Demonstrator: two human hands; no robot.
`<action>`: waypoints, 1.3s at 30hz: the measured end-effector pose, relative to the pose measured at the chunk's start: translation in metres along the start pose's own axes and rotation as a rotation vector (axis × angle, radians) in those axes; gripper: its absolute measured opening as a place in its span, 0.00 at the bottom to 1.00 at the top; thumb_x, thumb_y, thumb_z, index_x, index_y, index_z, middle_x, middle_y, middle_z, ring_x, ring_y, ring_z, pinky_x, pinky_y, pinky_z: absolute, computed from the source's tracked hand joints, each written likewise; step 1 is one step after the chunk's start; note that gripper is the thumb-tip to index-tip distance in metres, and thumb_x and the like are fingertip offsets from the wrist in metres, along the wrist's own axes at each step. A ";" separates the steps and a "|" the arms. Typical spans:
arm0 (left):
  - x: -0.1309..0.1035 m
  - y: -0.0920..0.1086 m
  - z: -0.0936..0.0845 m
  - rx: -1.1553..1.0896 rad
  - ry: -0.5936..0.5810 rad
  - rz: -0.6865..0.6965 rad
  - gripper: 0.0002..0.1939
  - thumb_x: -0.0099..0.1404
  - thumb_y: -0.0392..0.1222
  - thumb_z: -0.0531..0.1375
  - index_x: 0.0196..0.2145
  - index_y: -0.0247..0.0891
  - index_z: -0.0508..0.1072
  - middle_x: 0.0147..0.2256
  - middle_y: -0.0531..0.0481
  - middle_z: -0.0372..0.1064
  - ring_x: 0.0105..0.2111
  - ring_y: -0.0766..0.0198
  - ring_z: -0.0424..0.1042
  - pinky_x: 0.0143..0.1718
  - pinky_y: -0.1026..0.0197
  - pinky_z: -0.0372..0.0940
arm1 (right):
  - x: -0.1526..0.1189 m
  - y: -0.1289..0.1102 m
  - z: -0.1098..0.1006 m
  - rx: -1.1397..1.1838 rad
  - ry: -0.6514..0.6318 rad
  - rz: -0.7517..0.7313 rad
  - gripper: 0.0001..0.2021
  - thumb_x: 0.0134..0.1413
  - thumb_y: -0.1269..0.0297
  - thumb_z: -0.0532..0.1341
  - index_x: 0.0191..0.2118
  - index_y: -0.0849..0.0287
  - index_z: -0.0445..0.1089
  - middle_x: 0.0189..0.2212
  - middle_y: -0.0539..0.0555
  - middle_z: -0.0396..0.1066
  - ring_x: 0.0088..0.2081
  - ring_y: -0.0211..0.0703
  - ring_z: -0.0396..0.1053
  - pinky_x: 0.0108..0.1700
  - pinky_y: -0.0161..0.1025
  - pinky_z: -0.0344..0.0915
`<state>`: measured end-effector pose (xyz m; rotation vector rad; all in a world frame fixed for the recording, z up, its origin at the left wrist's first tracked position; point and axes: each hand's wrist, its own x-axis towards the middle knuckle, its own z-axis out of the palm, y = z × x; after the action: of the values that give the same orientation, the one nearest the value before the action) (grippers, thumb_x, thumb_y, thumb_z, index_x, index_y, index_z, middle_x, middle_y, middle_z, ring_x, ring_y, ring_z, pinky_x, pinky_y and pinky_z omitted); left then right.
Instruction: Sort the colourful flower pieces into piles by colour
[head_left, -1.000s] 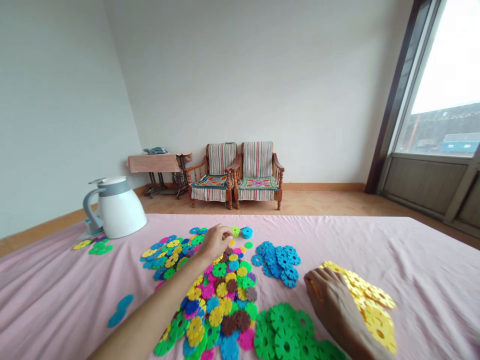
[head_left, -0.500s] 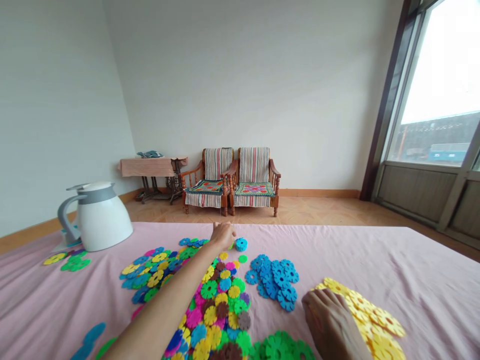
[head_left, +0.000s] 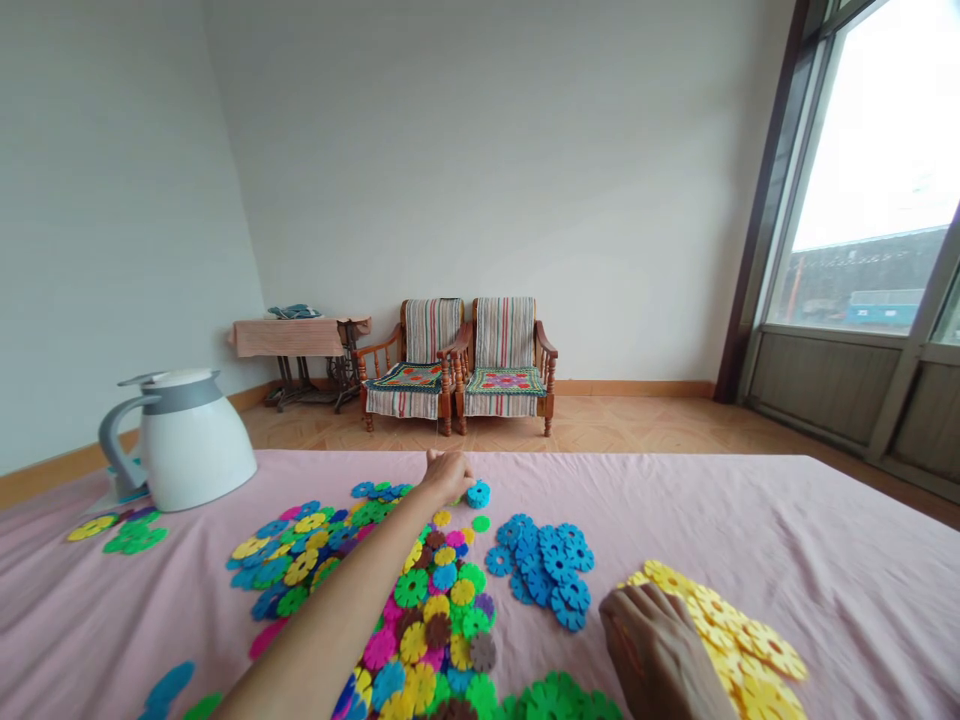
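Observation:
My left hand [head_left: 448, 476] reaches to the far part of the pink-covered table, fingers bent together beside a small blue stack [head_left: 478, 494]; what it grips is hidden. My right hand [head_left: 654, 635] rests with curled fingers at the left edge of the yellow flower-shaped discs [head_left: 742, 640]; its fingertips are hidden. Between the hands lies a pile of blue discs [head_left: 541, 565]. Green discs [head_left: 559, 697] sit at the near edge. Mixed-colour discs [head_left: 439, 605] spread right of my left forearm, and more mixed discs [head_left: 300, 550] lie left of it.
A white and grey jug [head_left: 199, 440] stands at the table's left, with a few discs [head_left: 136, 535] before it. Blue discs [head_left: 169, 688] lie near left. Beyond the pink cloth [head_left: 750, 500] are two wooden chairs [head_left: 504, 345] and a small covered table [head_left: 289, 338].
The view has shifted slightly, so the scene sits a little further left and lower. Both hands stay at about the same places on the table.

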<state>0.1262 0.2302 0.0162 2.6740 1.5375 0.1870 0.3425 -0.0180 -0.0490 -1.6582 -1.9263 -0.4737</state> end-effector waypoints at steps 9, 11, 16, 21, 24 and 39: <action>0.003 0.008 -0.004 -0.041 0.168 -0.039 0.10 0.64 0.41 0.55 0.40 0.34 0.70 0.41 0.46 0.67 0.40 0.60 0.68 0.43 0.52 0.62 | -0.001 0.000 0.002 -0.010 0.027 -0.030 0.07 0.54 0.69 0.53 0.26 0.54 0.63 0.24 0.48 0.67 0.27 0.39 0.63 0.31 0.37 0.54; 0.003 0.011 -0.007 -0.062 0.252 -0.050 0.09 0.64 0.37 0.53 0.31 0.34 0.72 0.36 0.46 0.69 0.40 0.58 0.67 0.43 0.53 0.58 | 0.000 -0.001 0.002 -0.002 0.025 -0.031 0.07 0.54 0.69 0.53 0.27 0.53 0.63 0.24 0.48 0.67 0.27 0.39 0.63 0.32 0.37 0.54; -0.001 0.025 -0.010 -0.154 0.316 0.042 0.11 0.60 0.39 0.53 0.28 0.37 0.75 0.30 0.50 0.71 0.34 0.63 0.68 0.36 0.63 0.55 | 0.000 -0.003 0.001 0.009 0.011 0.007 0.07 0.54 0.69 0.53 0.26 0.53 0.63 0.24 0.48 0.67 0.28 0.40 0.63 0.32 0.37 0.54; -0.008 0.029 -0.008 -0.165 0.283 0.121 0.10 0.59 0.43 0.56 0.35 0.41 0.76 0.35 0.51 0.72 0.36 0.62 0.68 0.38 0.62 0.56 | 0.000 -0.006 0.001 0.015 -0.002 0.015 0.08 0.53 0.70 0.53 0.26 0.53 0.63 0.24 0.48 0.66 0.28 0.40 0.63 0.32 0.37 0.54; -0.012 0.023 -0.006 -0.125 0.234 0.137 0.12 0.51 0.44 0.63 0.36 0.43 0.76 0.38 0.48 0.73 0.44 0.53 0.66 0.44 0.56 0.53 | 0.000 -0.006 0.001 0.010 0.014 -0.006 0.08 0.53 0.71 0.53 0.25 0.54 0.63 0.23 0.48 0.66 0.27 0.39 0.62 0.33 0.37 0.54; -0.005 0.015 0.003 -0.054 0.055 0.120 0.17 0.46 0.45 0.66 0.36 0.44 0.73 0.37 0.50 0.73 0.44 0.51 0.65 0.51 0.48 0.45 | -0.001 -0.003 0.003 -0.012 -0.004 -0.015 0.08 0.54 0.70 0.53 0.26 0.54 0.63 0.24 0.48 0.66 0.27 0.39 0.63 0.33 0.37 0.54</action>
<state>0.1372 0.2182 0.0139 2.7420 1.3658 0.3051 0.3393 -0.0173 -0.0519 -1.6548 -1.9434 -0.4897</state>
